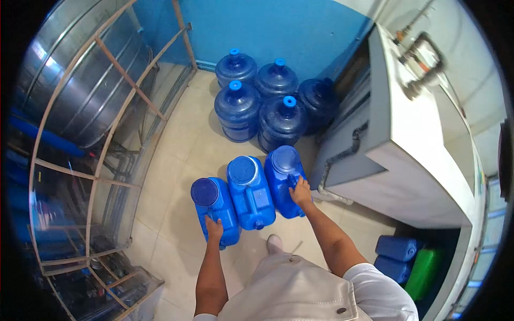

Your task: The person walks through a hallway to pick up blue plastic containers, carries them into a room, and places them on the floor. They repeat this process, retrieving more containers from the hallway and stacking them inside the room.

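Three blue rectangular water jugs stand side by side on the floor in front of me. My left hand [214, 228] is closed round the handle of the left jug [227, 206], which has a dark blue cap. On the right jug [274, 184], with its paler, shiny lid, my right hand [301, 191] grips the handle. Between them is the middle jug [249, 200], with a light blue cap and neither hand on it. My fingers partly hide both handles.
Several round water bottles [238, 115] with blue caps stand by the blue wall. A metal-framed clear partition [96, 179] runs along the left, with a steel tank [91, 80] behind it. At right are a white counter [417, 139], a drain pipe [345, 152] and a green jug [424, 273].
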Motion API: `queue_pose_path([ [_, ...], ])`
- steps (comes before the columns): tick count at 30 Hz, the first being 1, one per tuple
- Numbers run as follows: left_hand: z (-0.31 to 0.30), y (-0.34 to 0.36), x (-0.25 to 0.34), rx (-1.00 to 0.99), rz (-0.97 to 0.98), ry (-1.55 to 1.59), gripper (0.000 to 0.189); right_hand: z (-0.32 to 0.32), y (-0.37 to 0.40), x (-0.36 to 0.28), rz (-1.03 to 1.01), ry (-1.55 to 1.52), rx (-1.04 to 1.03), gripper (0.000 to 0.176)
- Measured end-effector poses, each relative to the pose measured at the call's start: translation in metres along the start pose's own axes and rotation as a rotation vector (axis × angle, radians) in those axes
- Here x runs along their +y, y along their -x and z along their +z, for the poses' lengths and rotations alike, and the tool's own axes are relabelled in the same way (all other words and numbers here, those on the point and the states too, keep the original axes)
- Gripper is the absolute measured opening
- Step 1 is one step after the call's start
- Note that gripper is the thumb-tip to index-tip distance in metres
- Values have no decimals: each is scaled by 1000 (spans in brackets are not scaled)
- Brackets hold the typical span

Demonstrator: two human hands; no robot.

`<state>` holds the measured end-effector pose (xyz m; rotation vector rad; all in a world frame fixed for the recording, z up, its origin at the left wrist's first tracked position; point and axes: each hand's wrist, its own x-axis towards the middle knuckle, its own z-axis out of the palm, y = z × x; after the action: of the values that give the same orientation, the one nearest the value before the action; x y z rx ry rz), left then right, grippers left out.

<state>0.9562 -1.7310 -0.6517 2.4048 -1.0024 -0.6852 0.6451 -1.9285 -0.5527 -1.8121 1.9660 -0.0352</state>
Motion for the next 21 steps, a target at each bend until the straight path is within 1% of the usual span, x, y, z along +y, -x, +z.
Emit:
queue_pose_path([
  [1, -7, 8, 5, 18, 46, -10, 64, -6, 15, 4, 13, -14, 15, 59],
  [2, -20, 19, 18, 35, 97, -17, 69, -8, 32, 11, -53, -61, -25, 58],
  [3, -34, 33, 32, 33, 130, -15, 69, -13, 49, 20, -118, -108, -57, 57],
  [4, -54, 53, 56, -161, 75, 148, 69, -15, 72, 35, -218, -181, -55, 49],
  [5, -75, 80, 79, -373, 20, 298, 69, -29, 105, 48, -255, -279, -136, 47],
  [6, -96, 108, 101, -428, 99, 222, 66, -44, 139, 60, -292, -377, -208, 44],
  [7, -107, 128, 112, -452, 156, 219, 66, -74, 186, 66, -181, -294, -317, 43],
  [8, -115, 151, 107, -539, 250, 189, 62, -84, 230, 85, -199, -303, -312, 42],
  [9, -120, 175, 99, -632, 341, 153, 58, -95, 272, 108, -154, -322, -266, 42],
  [10, -120, 194, 93, -724, 337, 187, 49, -101, 318, 131, -63, -356, -264, 40],
  [11, -131, 221, 93, -776, 392, 156, 49, -102, 368, 156, 31, -397, -261, 38],
  [12, -146, 247, 96, -860, 280, 162, 45, -95, 415, 184, 63, -407, -114, 34],
  [13, -154, 271, 105, -937, 172, 164, 42, -94, 463, 207, 121, -432, -55, 34],
  [14, -156, 295, 102, -986, 225, 135, 42, -93, 515, 231, 272, -581, -61, 31],
  [15, -159, 316, 92, -1004, 137, 132, 36, -92, 569, 251, 413, -736, -66, 27],
  [16, -160, 338, 89, -1013, 56, 124, 30, -92, 624, 267, 474, -797, -25, 22],
  [17, -162, 363, 92, -1048, 113, 84, 30, -89, 675, 282, 512, -832, 33, 22],
  [19, -168, 419, 93, -1124, 7, 3, 23, -75, 781, 304, 682, -979, 136, 21],
  [21, -158, 474, 84, -1204, 71, -54, 27, -62, 893, 309, 795, -1103, 271, 20],
])
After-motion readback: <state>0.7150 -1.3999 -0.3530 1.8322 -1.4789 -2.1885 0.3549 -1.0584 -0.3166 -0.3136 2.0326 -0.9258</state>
